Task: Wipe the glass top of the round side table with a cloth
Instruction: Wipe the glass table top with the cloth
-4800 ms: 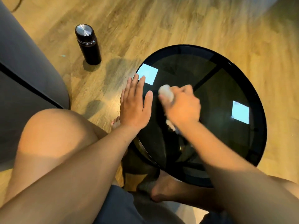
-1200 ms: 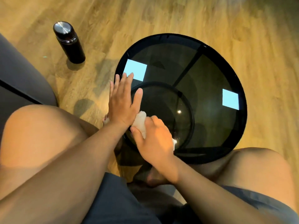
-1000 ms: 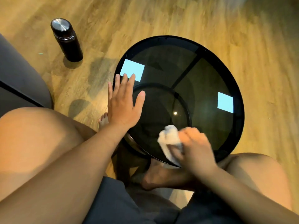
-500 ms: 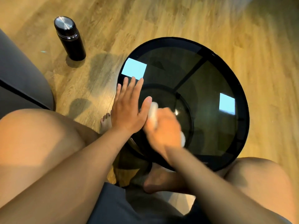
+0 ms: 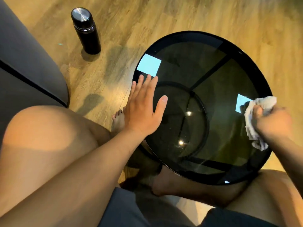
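right grip: motion-blurred at the tabletop's 3 o'clock rim.
cloth: middle hidden inside that grip.
sofa: cut off by the left edge.

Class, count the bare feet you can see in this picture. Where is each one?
2. One foot shows its toes on the floor, partly hidden by the left hand; the other foot lies below the round table's near edge.

Smoked glass bench top is glossy and mirror-smooth; the white cloth is soft and crumpled. Black flask has a brushed-metal cap. The floor is wood-grain.
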Tool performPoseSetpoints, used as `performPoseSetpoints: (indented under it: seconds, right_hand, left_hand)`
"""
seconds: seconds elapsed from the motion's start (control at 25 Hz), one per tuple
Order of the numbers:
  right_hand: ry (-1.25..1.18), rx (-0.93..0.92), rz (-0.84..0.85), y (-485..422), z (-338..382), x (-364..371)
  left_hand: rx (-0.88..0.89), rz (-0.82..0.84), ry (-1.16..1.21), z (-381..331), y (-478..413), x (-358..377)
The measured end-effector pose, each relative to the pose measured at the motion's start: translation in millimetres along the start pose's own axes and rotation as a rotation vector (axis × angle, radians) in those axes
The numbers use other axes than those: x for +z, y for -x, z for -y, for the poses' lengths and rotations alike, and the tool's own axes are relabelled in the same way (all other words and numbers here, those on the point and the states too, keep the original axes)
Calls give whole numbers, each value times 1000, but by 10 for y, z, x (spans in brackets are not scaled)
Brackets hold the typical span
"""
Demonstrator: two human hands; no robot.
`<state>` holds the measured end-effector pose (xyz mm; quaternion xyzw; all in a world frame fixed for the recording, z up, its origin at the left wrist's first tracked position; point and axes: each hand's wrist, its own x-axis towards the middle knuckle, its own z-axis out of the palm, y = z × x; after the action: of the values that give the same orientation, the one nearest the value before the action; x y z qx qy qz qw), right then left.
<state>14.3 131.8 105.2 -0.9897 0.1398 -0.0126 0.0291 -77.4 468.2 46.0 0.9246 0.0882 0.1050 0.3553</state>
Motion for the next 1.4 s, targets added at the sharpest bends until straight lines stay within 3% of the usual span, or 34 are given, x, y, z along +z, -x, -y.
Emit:
performPoseSetpoints:
  seconds: [0.16, 0.24, 0.36, 0.48, 0.56, 0.72, 0.88, 1.0, 1.16, 1.28, 1.4]
  right_hand:
    - [-64, 0, -76, 172, 977, 65]
    - [-82, -244, -63, 601, 1505, 163]
    - [-224, -637, 152, 1220, 2005, 277]
    - [-205, -864, 247, 1359, 1705, 236]
    - [-181, -795, 158, 1306, 1150, 131]
    - [-10, -259, 127, 480, 180, -112]
    - [-20, -56, 25, -42, 492, 9]
    - [-87, -237, -19, 269, 1549, 230]
    - [-153, -696, 248, 1079, 2571, 307]
    - [-200, -849, 270, 1180, 2089, 206]
    - [25, -687, 177, 886, 1022, 54]
  left_hand:
    - [2, -27, 28, 17, -14, 10]
    - [12, -43, 44, 5, -4, 0]
    - [29, -72, 77, -13, 4, -20]
    - [13, -49, 88, 3, 24, 2]
    - [-2, -36, 76, 14, 19, 1]
    - [9, -43, 67, 13, 2, 6]
    - [-4, -37, 76, 11, -10, 16]
    - [16, -58, 84, 5, -3, 19]
    - [-153, -204, 377, -1, 41, -3]
    - [-249, -99, 275, 0, 41, 9]
    - [-170, -28, 92, 33, 20, 20]
